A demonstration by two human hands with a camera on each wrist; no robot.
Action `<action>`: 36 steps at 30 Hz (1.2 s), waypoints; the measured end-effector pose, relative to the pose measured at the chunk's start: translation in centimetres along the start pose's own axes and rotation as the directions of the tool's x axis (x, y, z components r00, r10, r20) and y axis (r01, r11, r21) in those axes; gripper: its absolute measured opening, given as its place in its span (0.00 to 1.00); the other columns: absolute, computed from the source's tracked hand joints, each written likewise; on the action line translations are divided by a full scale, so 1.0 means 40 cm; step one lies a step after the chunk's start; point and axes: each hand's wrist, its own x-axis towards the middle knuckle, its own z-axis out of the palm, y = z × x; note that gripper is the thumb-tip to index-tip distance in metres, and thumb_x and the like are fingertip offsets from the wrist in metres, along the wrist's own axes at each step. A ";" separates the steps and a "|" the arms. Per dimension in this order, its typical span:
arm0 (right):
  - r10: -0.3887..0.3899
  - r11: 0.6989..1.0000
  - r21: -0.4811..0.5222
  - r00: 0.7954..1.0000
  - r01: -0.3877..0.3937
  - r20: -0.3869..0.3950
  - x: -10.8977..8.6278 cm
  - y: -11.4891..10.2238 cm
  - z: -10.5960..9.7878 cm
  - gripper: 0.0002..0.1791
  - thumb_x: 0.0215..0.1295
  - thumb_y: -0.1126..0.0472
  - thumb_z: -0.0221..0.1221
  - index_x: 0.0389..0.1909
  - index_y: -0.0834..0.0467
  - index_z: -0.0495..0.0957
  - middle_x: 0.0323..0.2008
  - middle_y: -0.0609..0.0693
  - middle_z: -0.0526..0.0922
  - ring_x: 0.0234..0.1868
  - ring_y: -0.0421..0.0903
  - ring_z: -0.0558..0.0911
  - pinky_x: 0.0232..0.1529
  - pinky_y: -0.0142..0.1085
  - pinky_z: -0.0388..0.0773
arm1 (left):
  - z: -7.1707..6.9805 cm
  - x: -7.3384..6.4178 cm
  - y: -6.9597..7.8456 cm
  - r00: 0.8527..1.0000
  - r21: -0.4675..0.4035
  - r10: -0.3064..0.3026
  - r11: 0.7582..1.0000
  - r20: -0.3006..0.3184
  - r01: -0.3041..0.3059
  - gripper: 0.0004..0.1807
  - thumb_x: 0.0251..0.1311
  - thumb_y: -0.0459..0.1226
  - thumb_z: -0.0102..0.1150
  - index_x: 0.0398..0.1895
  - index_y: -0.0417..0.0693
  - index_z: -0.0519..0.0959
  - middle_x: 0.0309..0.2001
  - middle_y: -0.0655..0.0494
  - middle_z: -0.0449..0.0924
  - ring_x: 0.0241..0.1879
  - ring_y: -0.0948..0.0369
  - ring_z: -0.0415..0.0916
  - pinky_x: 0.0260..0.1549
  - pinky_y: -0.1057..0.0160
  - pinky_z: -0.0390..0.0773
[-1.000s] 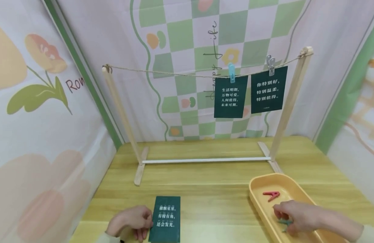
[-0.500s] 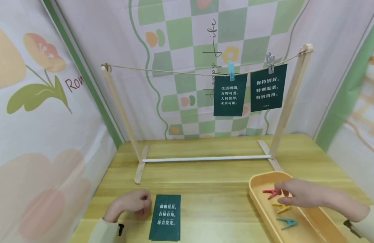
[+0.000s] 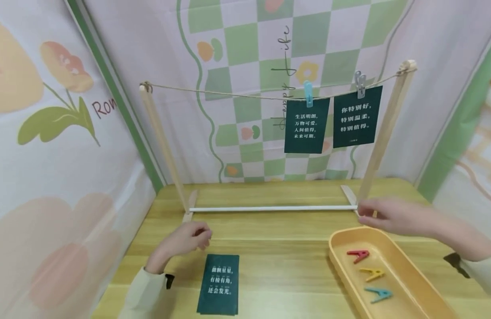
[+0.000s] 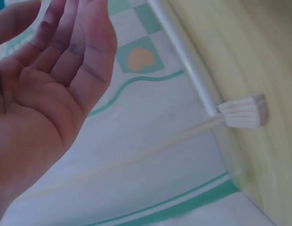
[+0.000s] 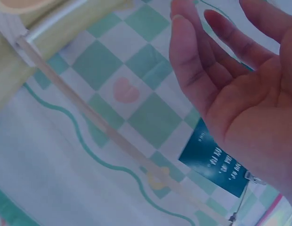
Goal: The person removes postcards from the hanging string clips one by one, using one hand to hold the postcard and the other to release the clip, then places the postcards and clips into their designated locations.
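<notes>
My left hand (image 3: 185, 239) is raised past the far end of a stack of dark green cards with white text (image 3: 219, 283). Its fingers are relaxed, and the left wrist view finds nothing in the palm. My right hand (image 3: 397, 217) hovers over the far end of a yellow tray (image 3: 337, 261), by the foot of the right post. The right wrist view has its fingers loosely bent around nothing. Inside the tray lie a red clothespin (image 3: 358, 255), a yellow clothespin (image 3: 373, 274) and a blue clothespin (image 3: 378, 294).
Twine (image 3: 233, 94) runs between a left wooden post (image 3: 165, 150) and a right post (image 3: 385, 137). A light blue clothespin (image 3: 308, 94) and a grey clothespin (image 3: 360, 85) each hold a green card on it. A white rod (image 3: 269, 208) joins the posts' feet.
My right hand has left the tray, where its fingers were at the blue clothespin, and moved up and away. My left hand has lifted from beside the cards and gone forward.
</notes>
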 end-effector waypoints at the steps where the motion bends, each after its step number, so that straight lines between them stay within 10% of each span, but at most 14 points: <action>1: -0.005 1.000 -0.030 1.000 0.004 -0.028 0.009 -0.005 -0.012 0.06 0.65 0.58 0.63 0.31 0.43 0.76 0.23 0.28 0.72 0.25 0.25 0.66 0.24 0.27 0.68 | -0.004 0.004 0.008 1.000 -0.001 0.008 1.000 -0.013 -0.008 0.12 0.75 0.41 0.47 0.35 0.49 0.78 0.31 0.51 0.83 0.31 0.59 0.82 0.29 0.64 0.81; 12: -0.095 0.989 -0.140 0.951 0.055 -0.293 0.100 -0.044 -0.113 0.06 0.60 0.65 0.66 0.32 0.50 0.80 0.26 0.34 0.81 0.27 0.25 0.74 0.27 0.27 0.78 | -0.028 0.060 0.076 0.993 -0.045 0.029 0.998 -0.117 -0.034 0.15 0.76 0.44 0.45 0.36 0.48 0.78 0.32 0.51 0.82 0.32 0.57 0.83 0.36 0.62 0.82; 26: -0.230 0.973 -0.143 0.796 0.180 -0.560 0.178 -0.092 -0.183 0.13 0.55 0.74 0.65 0.40 0.58 0.82 0.24 0.42 0.80 0.21 0.29 0.69 0.23 0.18 0.67 | -0.043 0.116 0.176 0.973 -0.019 0.127 0.991 -0.194 -0.133 0.10 0.75 0.44 0.47 0.41 0.52 0.77 0.33 0.56 0.82 0.33 0.61 0.82 0.36 0.64 0.82; 36: -0.212 0.977 -0.138 0.745 0.161 -0.633 0.226 -0.100 -0.233 0.10 0.58 0.75 0.62 0.40 0.62 0.81 0.24 0.47 0.81 0.22 0.29 0.68 0.24 0.17 0.67 | -0.042 0.151 0.198 0.961 0.036 0.146 0.989 -0.234 -0.142 0.07 0.73 0.41 0.50 0.42 0.52 0.77 0.33 0.58 0.83 0.29 0.67 0.82 0.32 0.67 0.82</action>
